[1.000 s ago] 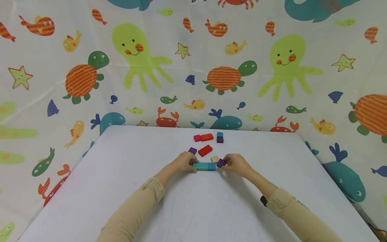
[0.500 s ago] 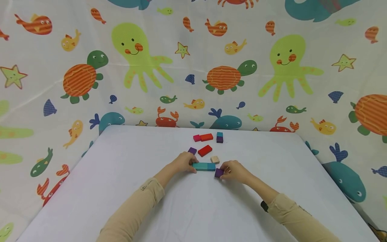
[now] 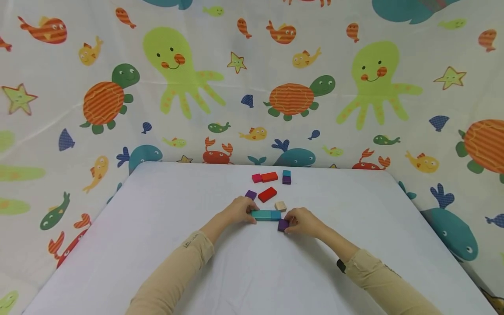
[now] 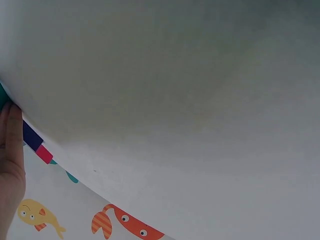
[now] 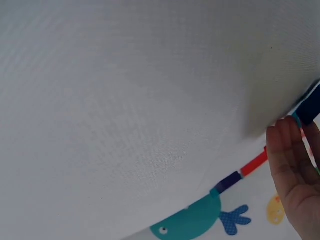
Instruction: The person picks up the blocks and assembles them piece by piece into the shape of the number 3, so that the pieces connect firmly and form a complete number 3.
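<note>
My left hand [image 3: 238, 210] holds the left end of a long teal block [image 3: 260, 215] between thumb and fingers. A blue cube [image 3: 275, 215] sits flush against that block's right end. With thumb and fingertips, my right hand [image 3: 305, 222] pinches a dark purple cube [image 3: 283, 225] just in front of the blue cube; whether the two touch I cannot tell. The same purple cube [image 5: 309, 106] shows dark at the right edge of the right wrist view, beside the fingers. In the left wrist view, only part of the left hand [image 4: 11, 150] is seen.
Behind the row lie a plain wooden block [image 3: 280, 206], a red block [image 3: 267, 194] and another purple block [image 3: 250, 194]. Farther back are a pink cube [image 3: 257, 178] touching a red-orange block [image 3: 269, 176], and a teal block [image 3: 286, 173] with a purple one [image 3: 286, 180].
My right hand has brought the purple cube from the right end of the row toward me and slightly left, to the front of the blue cube. The left hand stays in place.
</note>
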Motion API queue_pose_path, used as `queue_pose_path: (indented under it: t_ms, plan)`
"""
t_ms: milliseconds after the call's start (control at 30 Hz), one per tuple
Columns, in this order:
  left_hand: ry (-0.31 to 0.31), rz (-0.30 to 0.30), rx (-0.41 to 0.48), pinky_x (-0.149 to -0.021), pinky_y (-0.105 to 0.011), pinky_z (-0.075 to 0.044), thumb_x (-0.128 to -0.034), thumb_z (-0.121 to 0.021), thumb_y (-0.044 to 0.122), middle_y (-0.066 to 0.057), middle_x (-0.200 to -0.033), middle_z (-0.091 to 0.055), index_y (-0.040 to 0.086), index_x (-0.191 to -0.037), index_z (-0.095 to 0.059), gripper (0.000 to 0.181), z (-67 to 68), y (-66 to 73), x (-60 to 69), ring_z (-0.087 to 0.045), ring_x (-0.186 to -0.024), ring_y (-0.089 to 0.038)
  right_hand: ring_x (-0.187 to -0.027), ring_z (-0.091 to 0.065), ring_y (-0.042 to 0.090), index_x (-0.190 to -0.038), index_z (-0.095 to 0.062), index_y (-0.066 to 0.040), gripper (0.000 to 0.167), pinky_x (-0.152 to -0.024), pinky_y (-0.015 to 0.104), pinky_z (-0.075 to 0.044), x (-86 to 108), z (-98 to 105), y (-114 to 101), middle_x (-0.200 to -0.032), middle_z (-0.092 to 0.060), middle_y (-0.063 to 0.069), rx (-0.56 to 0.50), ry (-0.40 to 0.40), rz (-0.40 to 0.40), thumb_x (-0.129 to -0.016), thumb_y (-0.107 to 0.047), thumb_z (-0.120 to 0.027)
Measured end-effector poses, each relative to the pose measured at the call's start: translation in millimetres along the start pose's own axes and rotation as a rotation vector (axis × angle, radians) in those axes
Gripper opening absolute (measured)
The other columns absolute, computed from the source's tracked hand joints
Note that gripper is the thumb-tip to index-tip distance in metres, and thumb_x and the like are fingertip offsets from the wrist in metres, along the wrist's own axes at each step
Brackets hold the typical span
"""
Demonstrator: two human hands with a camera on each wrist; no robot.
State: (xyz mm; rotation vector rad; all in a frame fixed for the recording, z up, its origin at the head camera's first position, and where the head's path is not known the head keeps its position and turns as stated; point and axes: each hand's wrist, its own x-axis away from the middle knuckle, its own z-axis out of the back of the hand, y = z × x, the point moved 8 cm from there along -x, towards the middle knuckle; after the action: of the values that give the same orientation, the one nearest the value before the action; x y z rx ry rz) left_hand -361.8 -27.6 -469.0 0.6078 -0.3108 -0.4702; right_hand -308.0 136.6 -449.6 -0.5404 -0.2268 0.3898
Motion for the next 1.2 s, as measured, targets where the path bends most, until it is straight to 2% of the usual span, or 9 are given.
queue_pose_path:
  t_ms: [400, 633, 1200]
  plan:
    - [0.002, 0.001, 0.007, -0.08, -0.027, -0.051, -0.0751, -0.079, 0.017, -0.004, -0.096, -0.066, 0.007, -0.112, -0.068, 0.039, 3.4, 2.4, 2.1, -0.055, -0.083, -0.014, -0.077, -0.052, 0.014, -0.1, -0.068, 0.001, 0.03, -0.071, 0.027, -0.05, -1.0, -0.2, -2.9, -0.088, -0.065, 0.006, 0.033, -0.008, -0.03, -0.075, -0.012, -0.079]
    - [-0.009, -0.019, 0.009, -0.081, -0.028, -0.051, -0.0749, -0.079, 0.016, -0.004, -0.097, -0.067, 0.007, -0.111, -0.069, 0.039, 0.6, 1.8, 0.3, -0.055, -0.083, -0.014, -0.079, -0.053, 0.014, -0.099, -0.068, 0.0, 0.03, -0.074, 0.029, -0.051, -0.1, -1.9, -2.2, -0.089, -0.066, 0.006, 0.037, -0.01, -0.05, -0.074, -0.013, -0.079]
    - [-0.013, 0.02, 0.0, -0.079, -0.026, -0.051, -0.0751, -0.079, 0.017, -0.004, -0.096, -0.066, 0.008, -0.112, -0.068, 0.039, 0.7, 2.1, 0.5, -0.055, -0.083, -0.015, -0.08, -0.054, 0.015, -0.101, -0.067, 0.0, 0.03, -0.077, 0.031, -0.052, -2.1, -2.4, -1.3, -0.092, -0.066, 0.007, 0.035, -0.035, -0.034, -0.076, -0.014, -0.078]
